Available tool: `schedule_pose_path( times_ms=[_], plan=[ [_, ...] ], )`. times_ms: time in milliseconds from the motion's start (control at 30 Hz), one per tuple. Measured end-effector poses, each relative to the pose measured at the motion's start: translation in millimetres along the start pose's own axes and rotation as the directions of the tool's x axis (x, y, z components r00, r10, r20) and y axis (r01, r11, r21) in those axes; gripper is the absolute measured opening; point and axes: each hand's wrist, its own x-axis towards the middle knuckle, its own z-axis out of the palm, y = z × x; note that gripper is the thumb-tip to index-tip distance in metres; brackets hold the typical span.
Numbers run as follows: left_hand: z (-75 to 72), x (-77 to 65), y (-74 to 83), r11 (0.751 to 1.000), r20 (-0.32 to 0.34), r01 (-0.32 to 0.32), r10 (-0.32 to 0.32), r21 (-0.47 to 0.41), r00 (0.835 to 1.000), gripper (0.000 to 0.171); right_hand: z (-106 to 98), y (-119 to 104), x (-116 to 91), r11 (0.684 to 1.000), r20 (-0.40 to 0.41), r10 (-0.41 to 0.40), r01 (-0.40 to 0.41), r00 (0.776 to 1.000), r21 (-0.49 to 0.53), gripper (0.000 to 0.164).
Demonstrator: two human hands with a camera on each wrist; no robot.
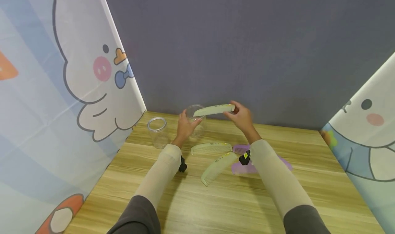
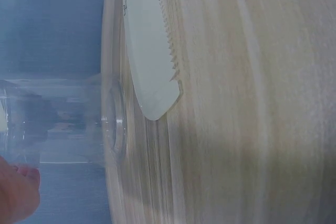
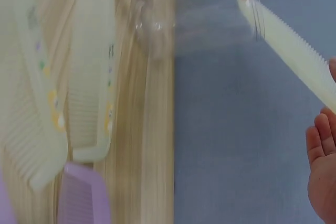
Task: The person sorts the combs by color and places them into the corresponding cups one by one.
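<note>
My left hand (image 1: pixel 185 127) grips a clear plastic jar (image 1: pixel 200 128) that stands near the back of the table, thumb and fingers round its upper part. A pale green comb (image 1: pixel 214 109) is pinched at one end by my right hand (image 1: pixel 242 118). Its other end reaches over the jar's mouth, and in the right wrist view the comb (image 3: pixel 299 53) slants in past the rim. Two more green combs, one level (image 1: pixel 211 147) and one slanted (image 1: pixel 218 168), lie on the table in front of the jar.
A second clear jar (image 1: pixel 158 134) stands at the left. Purple combs (image 1: pixel 245 168) lie under my right forearm, partly hidden by it. A grey wall (image 1: pixel 234 56) rises behind the wooden table (image 1: pixel 197 210), with cartoon-printed cloth (image 1: pixel 92 90) at the sides.
</note>
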Motion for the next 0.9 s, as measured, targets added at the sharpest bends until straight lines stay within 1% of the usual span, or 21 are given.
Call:
schedule_pose_path(
  times_ms=[100,200,333,433,500,633,800,900],
  plan=[
    [0.1,0.5,0.0,1.0,-0.009,-0.008,0.008,-0.001,1.0,0.097,6.9,-7.1,4.4,0.993,0.003,-0.007,0.007,1.0,0.119,0.071],
    [0.4,1.0,0.0,1.0,-0.014,-0.012,0.012,0.001,1.0,0.097,12.7,-12.6,7.8,0.974,0.019,-0.03,0.025,0.999,0.224,0.07],
    [0.8,1.7,-0.3,1.0,-0.024,-0.015,0.015,0.002,1.0,0.096,16.7,-17.7,9.3,0.959,0.036,-0.052,0.04,0.998,0.282,0.067],
    [0.9,1.9,-0.6,1.0,-0.026,-0.015,0.015,0.002,1.0,0.095,16.7,-18.3,7.8,0.964,0.04,-0.055,0.043,0.998,0.263,0.063],
    [0.9,2.1,-0.8,1.0,-0.025,-0.015,0.015,0.003,1.0,0.096,16.2,-15.4,6.1,0.975,0.053,-0.053,0.04,0.997,0.219,0.061],
    [1.3,1.6,-1.6,1.0,-0.027,-0.012,0.012,0.009,1.0,0.096,14.2,-5.0,0.4,0.989,0.107,-0.039,0.023,0.993,0.146,0.059],
    [1.8,1.0,-2.5,1.0,-0.031,-0.01,0.011,0.017,0.999,0.095,11.3,10.4,-9.1,0.994,0.169,-0.012,-0.006,0.986,0.105,0.059],
    [2.0,1.2,-2.1,0.999,-0.031,-0.016,0.017,0.033,0.999,0.097,10.7,19.7,-15.0,0.998,0.206,-0.002,-0.01,0.979,0.057,0.059]
  ],
)
